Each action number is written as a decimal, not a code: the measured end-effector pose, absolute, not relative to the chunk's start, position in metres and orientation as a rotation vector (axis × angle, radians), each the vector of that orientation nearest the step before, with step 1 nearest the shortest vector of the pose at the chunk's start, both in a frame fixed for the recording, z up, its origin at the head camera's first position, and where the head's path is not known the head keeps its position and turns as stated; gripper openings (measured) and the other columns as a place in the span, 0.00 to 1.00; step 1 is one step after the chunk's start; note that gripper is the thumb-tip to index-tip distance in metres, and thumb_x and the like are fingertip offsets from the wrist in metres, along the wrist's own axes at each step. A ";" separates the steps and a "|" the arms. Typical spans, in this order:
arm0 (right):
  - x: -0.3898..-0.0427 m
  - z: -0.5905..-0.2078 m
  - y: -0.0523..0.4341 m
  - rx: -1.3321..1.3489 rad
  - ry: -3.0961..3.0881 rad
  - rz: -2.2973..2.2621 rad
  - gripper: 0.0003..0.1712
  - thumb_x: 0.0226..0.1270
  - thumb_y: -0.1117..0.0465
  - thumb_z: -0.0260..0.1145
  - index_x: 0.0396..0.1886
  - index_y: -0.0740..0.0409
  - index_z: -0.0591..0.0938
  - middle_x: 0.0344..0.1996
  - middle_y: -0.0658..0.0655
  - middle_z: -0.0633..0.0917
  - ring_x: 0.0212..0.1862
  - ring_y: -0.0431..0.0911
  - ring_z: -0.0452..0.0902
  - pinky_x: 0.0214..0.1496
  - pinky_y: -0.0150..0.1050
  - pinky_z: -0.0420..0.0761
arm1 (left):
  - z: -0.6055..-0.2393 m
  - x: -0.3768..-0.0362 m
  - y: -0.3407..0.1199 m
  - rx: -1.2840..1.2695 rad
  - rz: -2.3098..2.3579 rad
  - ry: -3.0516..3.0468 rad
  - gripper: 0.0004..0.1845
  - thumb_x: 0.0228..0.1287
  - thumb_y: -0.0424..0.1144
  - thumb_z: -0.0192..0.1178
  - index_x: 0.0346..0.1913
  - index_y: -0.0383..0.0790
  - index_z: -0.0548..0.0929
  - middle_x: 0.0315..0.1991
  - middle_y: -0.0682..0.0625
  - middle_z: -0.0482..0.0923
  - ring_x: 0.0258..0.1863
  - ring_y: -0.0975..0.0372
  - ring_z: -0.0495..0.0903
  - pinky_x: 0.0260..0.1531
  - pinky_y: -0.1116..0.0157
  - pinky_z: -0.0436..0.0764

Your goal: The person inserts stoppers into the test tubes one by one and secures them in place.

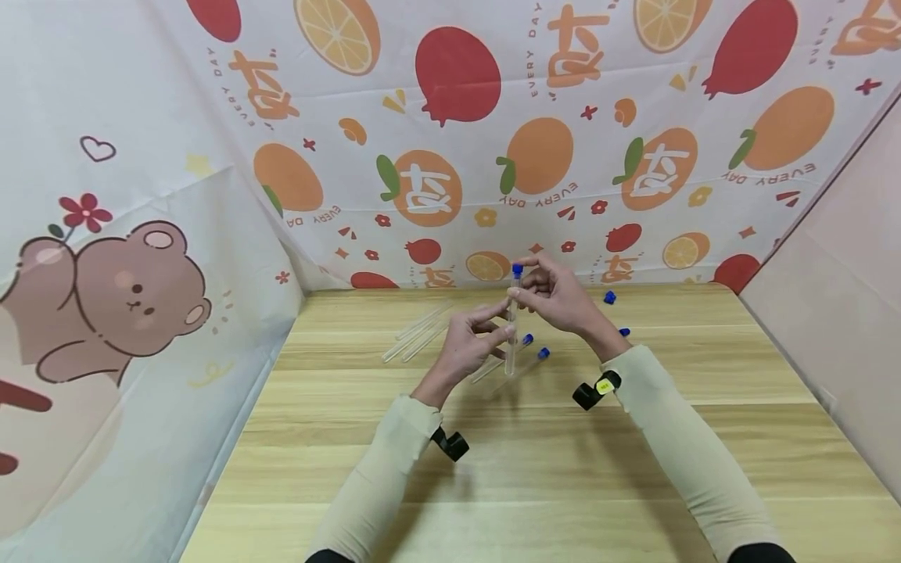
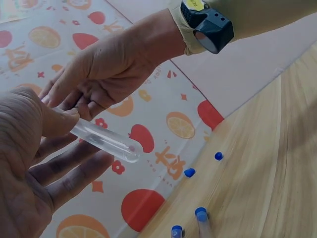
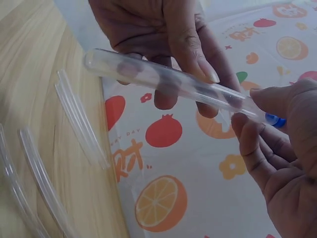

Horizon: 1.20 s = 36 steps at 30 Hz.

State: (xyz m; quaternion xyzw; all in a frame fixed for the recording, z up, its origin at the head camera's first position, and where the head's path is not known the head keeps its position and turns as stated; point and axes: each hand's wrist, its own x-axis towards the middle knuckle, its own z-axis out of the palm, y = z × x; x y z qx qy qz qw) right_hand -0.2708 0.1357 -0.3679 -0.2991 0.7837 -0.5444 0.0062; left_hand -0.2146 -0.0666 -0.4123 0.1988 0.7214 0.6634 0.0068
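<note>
A clear test tube with a blue cap at its top is held upright over the table in the head view. My left hand pinches the tube's lower body between thumb and fingers. My right hand grips it near the capped end, thumb and fingers around the neck just below the cap. In the right wrist view the blue cap shows partly behind the right thumb. The tube's rounded bottom end sticks out past the left fingers in the left wrist view.
Several uncapped clear tubes lie on the wooden table left of the hands. Two blue-capped tubes lie below the hands. Loose blue caps sit on the right, one partly behind the right wrist. A printed fruit cloth stands behind.
</note>
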 end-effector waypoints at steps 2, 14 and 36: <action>-0.271 -0.368 0.136 -0.952 2.440 -1.738 0.26 0.72 0.63 0.66 0.67 0.61 0.73 0.42 0.67 0.87 0.35 0.49 0.85 0.38 0.36 0.87 | -0.411 -0.214 -0.066 0.628 2.076 2.261 0.25 0.70 0.30 0.62 0.69 0.43 0.76 0.54 0.34 0.80 0.35 0.64 0.87 0.30 0.55 0.90; -0.277 -0.372 0.133 -1.011 2.334 -1.881 0.15 0.67 0.73 0.68 0.52 0.71 0.78 0.37 0.70 0.84 0.33 0.39 0.84 0.38 0.32 0.88 | -0.418 -0.215 -0.058 0.663 2.092 2.297 0.25 0.68 0.25 0.62 0.67 0.37 0.75 0.51 0.33 0.80 0.35 0.57 0.88 0.28 0.57 0.90; -0.279 -0.391 0.137 -0.977 2.376 -1.797 0.11 0.73 0.66 0.65 0.51 0.64 0.80 0.31 0.65 0.84 0.25 0.47 0.78 0.26 0.34 0.80 | -0.430 -0.209 -0.053 0.654 2.092 2.283 0.24 0.68 0.26 0.63 0.66 0.32 0.75 0.50 0.32 0.81 0.36 0.48 0.89 0.29 0.57 0.90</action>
